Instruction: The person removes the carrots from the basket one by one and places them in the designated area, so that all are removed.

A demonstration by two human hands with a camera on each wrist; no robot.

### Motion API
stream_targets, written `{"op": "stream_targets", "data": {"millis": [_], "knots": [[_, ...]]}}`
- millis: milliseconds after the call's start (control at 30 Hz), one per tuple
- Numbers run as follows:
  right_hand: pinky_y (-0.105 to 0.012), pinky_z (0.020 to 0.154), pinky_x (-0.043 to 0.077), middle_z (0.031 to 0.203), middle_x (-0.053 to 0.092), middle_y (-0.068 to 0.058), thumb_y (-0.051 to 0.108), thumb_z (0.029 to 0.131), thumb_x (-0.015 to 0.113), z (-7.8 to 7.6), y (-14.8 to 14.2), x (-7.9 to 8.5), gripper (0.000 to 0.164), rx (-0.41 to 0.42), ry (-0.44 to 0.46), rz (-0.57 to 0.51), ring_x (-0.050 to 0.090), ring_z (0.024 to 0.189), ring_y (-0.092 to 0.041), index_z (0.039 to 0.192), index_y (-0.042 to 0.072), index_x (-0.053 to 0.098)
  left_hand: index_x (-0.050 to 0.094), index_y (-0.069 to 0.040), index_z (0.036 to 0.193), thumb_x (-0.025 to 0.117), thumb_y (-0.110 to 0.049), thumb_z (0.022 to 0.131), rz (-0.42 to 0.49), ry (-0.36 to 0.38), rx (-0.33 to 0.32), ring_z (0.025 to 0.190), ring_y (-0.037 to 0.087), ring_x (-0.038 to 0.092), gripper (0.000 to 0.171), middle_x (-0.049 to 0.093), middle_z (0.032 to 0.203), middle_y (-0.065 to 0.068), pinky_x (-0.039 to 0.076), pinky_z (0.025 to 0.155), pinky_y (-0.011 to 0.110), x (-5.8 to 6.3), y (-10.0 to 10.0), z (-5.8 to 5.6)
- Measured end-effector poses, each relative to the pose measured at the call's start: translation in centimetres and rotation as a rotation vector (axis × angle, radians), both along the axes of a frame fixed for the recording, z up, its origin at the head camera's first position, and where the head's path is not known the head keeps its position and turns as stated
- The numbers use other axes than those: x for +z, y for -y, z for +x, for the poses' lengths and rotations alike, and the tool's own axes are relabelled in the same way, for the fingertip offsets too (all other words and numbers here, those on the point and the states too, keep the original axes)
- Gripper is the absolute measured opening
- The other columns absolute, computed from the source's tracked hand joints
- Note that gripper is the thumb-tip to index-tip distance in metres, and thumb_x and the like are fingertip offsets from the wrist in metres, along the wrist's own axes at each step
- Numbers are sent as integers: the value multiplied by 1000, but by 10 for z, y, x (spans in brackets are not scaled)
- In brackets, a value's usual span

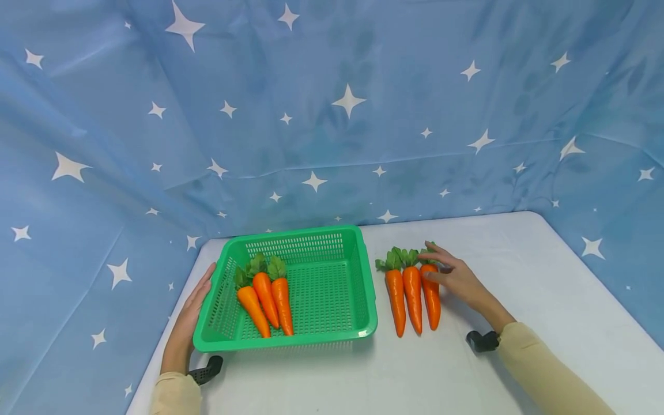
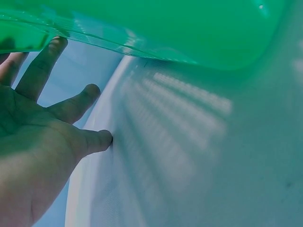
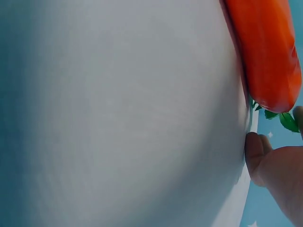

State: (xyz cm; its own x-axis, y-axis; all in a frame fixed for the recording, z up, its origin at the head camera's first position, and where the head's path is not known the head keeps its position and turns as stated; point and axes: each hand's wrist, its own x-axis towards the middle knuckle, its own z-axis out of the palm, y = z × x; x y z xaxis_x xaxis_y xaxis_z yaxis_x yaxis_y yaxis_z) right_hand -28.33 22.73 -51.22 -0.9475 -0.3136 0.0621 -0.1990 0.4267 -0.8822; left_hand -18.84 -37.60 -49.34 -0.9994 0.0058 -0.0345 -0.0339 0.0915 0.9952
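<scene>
My left hand [image 1: 192,314] rests along the left side of a green plastic basket [image 1: 285,342], its fingers extended and spread in the left wrist view. Inside the basket, toward its left, lie three orange carrots [image 1: 281,302] with leafy tops. To the basket's right, three more carrots lie side by side on the table. My right hand [image 1: 460,283] is over the leafy end of the rightmost carrot [image 1: 432,302], thumb and fingers apart around its top. In the right wrist view this carrot [image 3: 267,52] appears above the hand [image 3: 284,172].
A white cloth-covered table [image 1: 332,386] carries everything. Next to the rightmost carrot lie the middle carrot [image 1: 412,294] and the left carrot [image 1: 396,300]. A blue curtain with white stars [image 1: 332,138] hangs behind the table. Dark wrist cameras [image 1: 482,341] sit below both hands.
</scene>
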Motion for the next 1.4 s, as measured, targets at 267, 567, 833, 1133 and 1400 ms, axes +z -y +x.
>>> {"op": "stream_targets", "data": {"millis": [267,567,833,1133,1400], "knots": [[-81,115,16,179,14,-9,16,103,68,-1,-3,8,52,-32,15,-4,9,160,-47,153,5,59,15,-27,175,34,-44,119,6,-4,-2,125,0,53,62,1,180,3,55,89,19,-1,0,1],[-78,118,18,179,8,-12,23,103,66,-6,2,22,63,-42,-19,28,8,161,-47,162,7,48,15,-28,175,33,-43,119,8,-13,-10,132,-2,47,61,1,180,3,52,93,18,-3,1,0],[-73,120,22,179,2,-18,29,104,66,-16,10,38,76,-62,-23,60,12,159,-51,169,8,33,14,-23,175,33,-43,119,7,-24,-8,135,-4,43,62,1,180,3,50,96,16,-3,1,-1],[-71,120,24,179,9,-15,37,105,67,-25,26,59,80,-29,-44,15,20,158,-49,171,13,30,16,-26,175,34,-44,119,10,-16,1,137,-4,40,62,0,180,2,49,97,15,-3,1,0],[-66,121,27,174,25,-17,33,106,68,-27,48,69,76,49,-11,-127,28,156,-47,170,13,31,15,-25,175,33,-42,119,12,-31,-15,130,-3,49,61,0,180,3,53,92,17,-2,1,0]]}}
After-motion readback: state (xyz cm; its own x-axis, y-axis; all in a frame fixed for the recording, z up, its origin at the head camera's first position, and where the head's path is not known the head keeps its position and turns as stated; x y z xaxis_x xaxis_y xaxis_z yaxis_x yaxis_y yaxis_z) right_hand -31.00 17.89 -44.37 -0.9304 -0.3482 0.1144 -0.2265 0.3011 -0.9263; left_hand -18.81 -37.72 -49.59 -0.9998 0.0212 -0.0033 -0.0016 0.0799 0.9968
